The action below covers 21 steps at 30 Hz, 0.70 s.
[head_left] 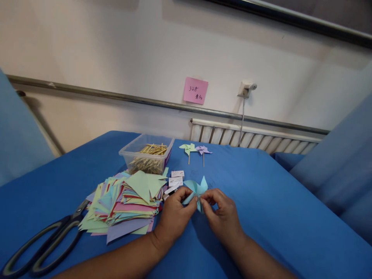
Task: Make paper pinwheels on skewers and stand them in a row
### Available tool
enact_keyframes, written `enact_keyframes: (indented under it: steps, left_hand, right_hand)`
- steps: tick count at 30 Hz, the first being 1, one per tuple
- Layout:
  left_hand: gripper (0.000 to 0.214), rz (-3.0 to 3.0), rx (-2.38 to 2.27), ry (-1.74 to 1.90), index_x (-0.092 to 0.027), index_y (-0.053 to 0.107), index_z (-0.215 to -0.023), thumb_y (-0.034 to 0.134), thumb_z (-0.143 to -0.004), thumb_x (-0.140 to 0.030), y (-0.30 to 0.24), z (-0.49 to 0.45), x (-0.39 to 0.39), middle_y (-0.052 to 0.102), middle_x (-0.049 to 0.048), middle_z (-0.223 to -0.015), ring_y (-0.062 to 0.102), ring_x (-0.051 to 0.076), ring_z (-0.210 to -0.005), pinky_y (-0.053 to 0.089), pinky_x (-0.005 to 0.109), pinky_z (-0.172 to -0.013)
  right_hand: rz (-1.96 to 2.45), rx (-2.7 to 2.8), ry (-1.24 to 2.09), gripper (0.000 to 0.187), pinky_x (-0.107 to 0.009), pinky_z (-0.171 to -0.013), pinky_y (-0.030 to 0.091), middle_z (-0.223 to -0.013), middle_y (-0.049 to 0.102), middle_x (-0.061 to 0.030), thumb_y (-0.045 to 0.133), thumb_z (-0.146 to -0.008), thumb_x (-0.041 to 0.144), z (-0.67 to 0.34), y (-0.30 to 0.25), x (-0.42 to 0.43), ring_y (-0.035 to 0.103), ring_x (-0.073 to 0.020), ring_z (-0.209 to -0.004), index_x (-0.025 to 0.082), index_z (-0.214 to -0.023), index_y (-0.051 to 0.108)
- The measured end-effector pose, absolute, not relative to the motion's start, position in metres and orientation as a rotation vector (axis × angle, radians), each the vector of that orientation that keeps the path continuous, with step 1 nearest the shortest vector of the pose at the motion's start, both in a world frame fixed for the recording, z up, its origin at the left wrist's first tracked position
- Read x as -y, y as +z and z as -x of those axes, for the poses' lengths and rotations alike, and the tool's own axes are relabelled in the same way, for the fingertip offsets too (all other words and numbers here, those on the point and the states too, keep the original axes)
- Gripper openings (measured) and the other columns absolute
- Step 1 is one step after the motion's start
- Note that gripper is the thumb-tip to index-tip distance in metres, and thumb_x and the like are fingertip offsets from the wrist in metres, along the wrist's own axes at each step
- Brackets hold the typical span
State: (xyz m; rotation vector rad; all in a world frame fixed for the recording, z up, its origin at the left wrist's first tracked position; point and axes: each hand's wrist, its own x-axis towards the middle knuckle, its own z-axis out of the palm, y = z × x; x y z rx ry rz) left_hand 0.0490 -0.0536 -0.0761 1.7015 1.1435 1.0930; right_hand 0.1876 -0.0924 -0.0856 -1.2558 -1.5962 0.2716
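A light blue paper pinwheel [197, 188] is held up between my two hands over the blue cloth. My left hand [176, 212] pinches it from the left, with thumb and forefinger near its centre. On the other side my right hand [223, 214] is closed, its thumb and fingertips pressed at the pinwheel's middle. Whether a small pin sits between the fingertips is hidden. Just beyond my left hand lie two small white boxes [176, 181] and an opened one, partly covered by my fingers. A heap of cut coloured paper [130, 209] lies left of that hand.
Behind the paper stands a clear plastic tub [126, 152] of thin wooden sticks [154, 150]. Large dark-handled scissors [58, 236] lie at the left. Finished pinwheels on sticks, green [188, 148] and purple [204, 149], rest near the blue-covered table's [279, 209] far edge.
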Motion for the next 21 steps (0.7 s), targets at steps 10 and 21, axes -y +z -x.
enact_keyframes:
  steps: [10,21]
  left_hand:
    - [0.012,-1.697,-1.139,1.072,-0.019,0.056,-0.067,0.057,-0.071,-0.031,-0.0747,-0.0484,0.0544,0.056,-0.0023,-0.064,0.051,0.015,-0.064,0.041,0.024,-0.061]
    - [0.009,-1.766,-1.171,1.075,-0.018,0.059,-0.07,0.056,-0.073,-0.026,-0.0734,-0.0481,0.0545,0.059,-0.0012,-0.067,0.054,0.015,-0.066,0.042,0.025,-0.064]
  right_hand:
    - [1.244,1.582,0.241,0.01,-0.024,-0.06,0.045,-0.068,0.061,0.0008,0.053,-0.078,0.014,-0.1868,-0.0881,0.0915,0.056,-0.0128,-0.062,0.02,-0.077,0.061]
    - [1.259,1.578,0.319,0.012,-0.024,-0.061,0.044,-0.07,0.06,0.0004,0.052,-0.078,0.013,-0.1853,-0.0841,0.0948,0.056,-0.0134,-0.064,0.02,-0.076,0.061]
